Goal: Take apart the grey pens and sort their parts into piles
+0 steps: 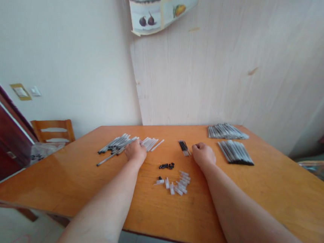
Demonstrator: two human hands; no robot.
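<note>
My left hand [136,151] rests on the orange wooden table [69,174], fingers curled over the edge of a loose pile of grey pen barrels [116,144] and pale tubes [152,144]. My right hand [203,154] lies closed in a loose fist just right of a small bunch of black refills [184,147]. Whether either hand grips anything is hidden. Between my forearms lie a few small black end plugs [166,166] and several clear pen caps [177,183].
Two neat stacks of finished pens lie at the far right, one stack [225,131] by the wall and one [235,152] nearer. A wooden chair [54,130] and a plastic bag [44,151] stand beyond the table's left edge. A wood-panel wall backs the table.
</note>
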